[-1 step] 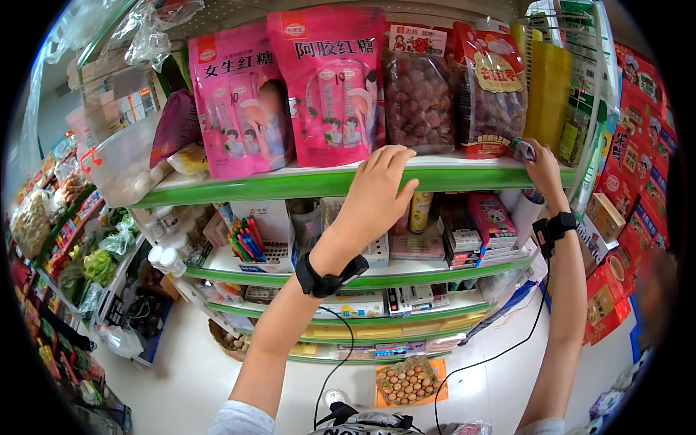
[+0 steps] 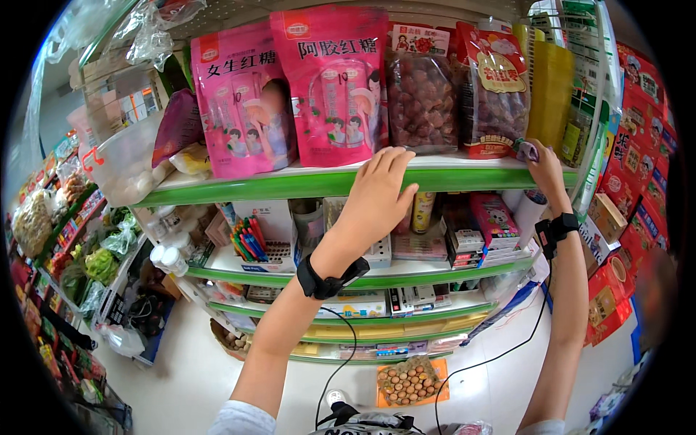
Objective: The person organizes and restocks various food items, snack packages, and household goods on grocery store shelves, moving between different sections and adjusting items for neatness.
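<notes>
The right hand [image 2: 547, 172] clutched a purplish cloth [image 2: 528, 151] at the top shelf [image 2: 254, 188], beside the red bag [image 2: 494, 90]; the left hand [image 2: 378, 194] lay uncurled, apparently empty — light, flat pressure seemed best.

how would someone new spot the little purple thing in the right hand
Find the green-edged shelf holding two big pink pouches, and follow its front edge rightward to the right hand. In its grip is a small, crumpled, purplish-grey bundle, perhaps cloth. Unlike the tall, upright red bag just beside it, it is tiny and held.
</notes>
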The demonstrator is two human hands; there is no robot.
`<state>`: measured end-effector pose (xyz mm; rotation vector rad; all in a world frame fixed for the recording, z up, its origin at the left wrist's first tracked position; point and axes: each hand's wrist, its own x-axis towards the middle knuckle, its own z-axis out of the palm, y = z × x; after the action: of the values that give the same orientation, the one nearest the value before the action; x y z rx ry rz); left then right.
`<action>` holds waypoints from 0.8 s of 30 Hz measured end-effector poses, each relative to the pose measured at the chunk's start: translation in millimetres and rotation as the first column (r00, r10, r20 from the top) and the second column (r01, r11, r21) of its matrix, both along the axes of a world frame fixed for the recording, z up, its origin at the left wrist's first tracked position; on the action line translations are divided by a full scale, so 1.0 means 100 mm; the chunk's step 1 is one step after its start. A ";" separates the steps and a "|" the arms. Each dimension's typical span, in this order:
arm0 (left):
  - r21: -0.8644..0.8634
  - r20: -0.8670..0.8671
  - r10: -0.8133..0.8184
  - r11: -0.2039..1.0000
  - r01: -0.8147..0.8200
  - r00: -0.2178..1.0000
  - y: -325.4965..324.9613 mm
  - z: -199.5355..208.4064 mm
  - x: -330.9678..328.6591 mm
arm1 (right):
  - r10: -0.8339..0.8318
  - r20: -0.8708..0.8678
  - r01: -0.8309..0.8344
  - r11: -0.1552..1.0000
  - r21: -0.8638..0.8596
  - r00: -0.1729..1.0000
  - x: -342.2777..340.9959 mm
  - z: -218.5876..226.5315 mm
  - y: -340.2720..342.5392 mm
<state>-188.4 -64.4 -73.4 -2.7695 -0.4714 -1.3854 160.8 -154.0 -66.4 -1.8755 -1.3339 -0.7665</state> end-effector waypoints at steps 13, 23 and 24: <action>0.193 -0.032 0.236 0.955 -0.226 0.971 0.02 -0.32 -0.04 | 0.038 -0.013 -0.038 0.999 -0.004 0.999 -0.04 0.00 0.01; 0.327 -0.049 0.373 0.883 -0.338 0.927 0.06 -0.43 0.05 | -0.022 0.034 0.022 1.000 -0.003 0.999 0.11 -0.10 0.08; 0.332 -0.052 0.384 0.877 -0.347 0.922 0.07 -0.45 0.05 | -0.021 0.027 0.021 1.000 -0.006 0.999 0.10 -0.13 0.09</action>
<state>-183.7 -57.9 -118.8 -2.3324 -0.6612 -1.0936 170.6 -145.3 -79.6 -1.8930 -1.3366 -0.8015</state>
